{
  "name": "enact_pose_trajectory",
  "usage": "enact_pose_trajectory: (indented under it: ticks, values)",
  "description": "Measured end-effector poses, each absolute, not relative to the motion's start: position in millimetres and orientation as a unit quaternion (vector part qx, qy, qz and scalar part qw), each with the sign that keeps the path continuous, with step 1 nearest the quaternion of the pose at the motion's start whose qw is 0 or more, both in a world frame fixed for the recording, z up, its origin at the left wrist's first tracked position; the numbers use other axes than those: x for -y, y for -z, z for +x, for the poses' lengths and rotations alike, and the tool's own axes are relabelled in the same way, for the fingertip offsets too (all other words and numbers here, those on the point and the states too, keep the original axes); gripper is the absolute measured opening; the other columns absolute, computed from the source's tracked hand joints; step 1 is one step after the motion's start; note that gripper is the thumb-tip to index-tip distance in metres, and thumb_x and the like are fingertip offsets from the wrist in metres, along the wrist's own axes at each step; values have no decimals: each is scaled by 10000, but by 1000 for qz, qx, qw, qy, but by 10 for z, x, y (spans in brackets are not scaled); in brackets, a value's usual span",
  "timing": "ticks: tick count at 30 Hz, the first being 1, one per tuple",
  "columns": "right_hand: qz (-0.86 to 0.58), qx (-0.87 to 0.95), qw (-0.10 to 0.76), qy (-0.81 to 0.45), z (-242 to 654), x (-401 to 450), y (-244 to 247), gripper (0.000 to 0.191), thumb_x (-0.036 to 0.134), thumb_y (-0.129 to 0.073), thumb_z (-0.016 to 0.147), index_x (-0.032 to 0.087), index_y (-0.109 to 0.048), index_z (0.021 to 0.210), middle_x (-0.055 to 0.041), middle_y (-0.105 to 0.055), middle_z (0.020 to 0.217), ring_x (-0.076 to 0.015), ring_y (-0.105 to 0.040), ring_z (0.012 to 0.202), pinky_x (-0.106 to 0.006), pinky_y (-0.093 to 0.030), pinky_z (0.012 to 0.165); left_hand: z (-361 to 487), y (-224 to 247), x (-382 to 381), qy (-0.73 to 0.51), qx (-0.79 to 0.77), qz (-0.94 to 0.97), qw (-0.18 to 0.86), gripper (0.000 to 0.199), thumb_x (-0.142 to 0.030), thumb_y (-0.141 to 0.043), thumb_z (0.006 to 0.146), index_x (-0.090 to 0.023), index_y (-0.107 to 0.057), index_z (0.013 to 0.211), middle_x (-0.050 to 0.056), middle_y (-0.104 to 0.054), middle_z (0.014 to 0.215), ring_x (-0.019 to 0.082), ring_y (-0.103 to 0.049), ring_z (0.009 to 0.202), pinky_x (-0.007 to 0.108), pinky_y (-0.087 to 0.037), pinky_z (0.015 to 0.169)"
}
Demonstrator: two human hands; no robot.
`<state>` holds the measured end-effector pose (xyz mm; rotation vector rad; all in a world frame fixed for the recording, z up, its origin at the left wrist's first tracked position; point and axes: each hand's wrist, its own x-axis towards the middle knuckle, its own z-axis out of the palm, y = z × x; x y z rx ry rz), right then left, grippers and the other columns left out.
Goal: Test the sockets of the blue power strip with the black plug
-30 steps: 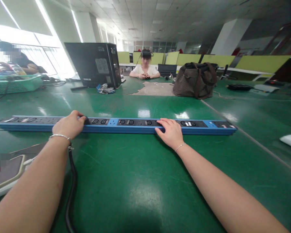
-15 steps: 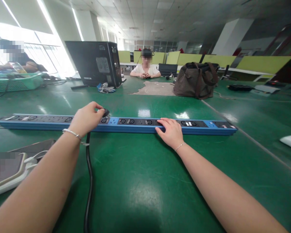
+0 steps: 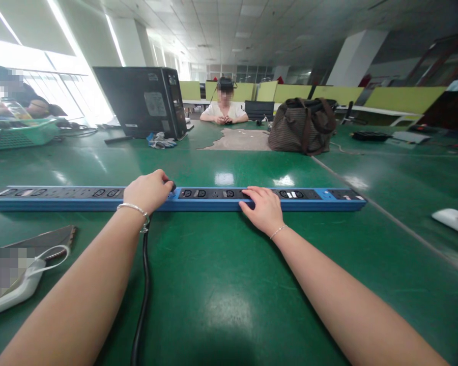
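A long blue power strip (image 3: 213,204) with black sockets lies crosswise on the green table (image 3: 221,264). My left hand (image 3: 147,192) is closed on a black plug (image 3: 171,185), held at a blue socket section left of the strip's middle. Whether the plug's pins are in the socket is hidden by my fingers. From under that hand a thick black cord (image 3: 145,284) runs down toward me. My right hand (image 3: 265,206) rests on the strip right of its middle, fingers spread over the sockets and thumb at the front edge.
Behind the strip stand a black computer case (image 3: 137,104), a work glove (image 3: 161,141) and a brown bag (image 3: 301,127). A green basket (image 3: 30,134) is at the far left. A phone-like device (image 3: 7,279) lies near my left arm. One person sits opposite, another at left.
My left hand has moved slightly right and down with the plug, from above the strip onto the blue socket section. The right hand stays on the strip. The view has shifted a little.
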<state>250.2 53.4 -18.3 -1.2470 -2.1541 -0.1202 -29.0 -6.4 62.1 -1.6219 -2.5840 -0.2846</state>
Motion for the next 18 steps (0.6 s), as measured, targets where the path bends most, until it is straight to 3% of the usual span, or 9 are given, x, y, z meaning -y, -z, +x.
enact_pose_trajectory:
  ticks: [4,11,18]
  values:
    - [-476,819,316,43,2500,-528,176,344,427,-523,813,243,-639,1080,-38,-612,1180,-253,-480,1099,-417,-338,931,-322,-616,69,94,838,-535,40,409,-500,-411,740,-248,-640,967,125,-689,931,331,-613,882,411,-450,706]
    - [-473,820,321,30,2498,-514,168,341,426,-512,814,251,-641,1076,-47,-612,1179,-268,-478,1099,-439,-338,927,-488,-563,95,147,837,-527,-29,370,-526,-455,721,-278,-628,933,35,-677,657,265,-623,712,349,-438,643]
    - [-475,821,317,28,2499,-515,156,347,427,-522,808,244,-641,1078,-45,-611,1180,-259,-475,1099,-427,-338,928,-393,-552,85,95,834,-544,6,381,-516,-424,750,-272,-635,953,86,-696,819,300,-628,817,382,-449,687]
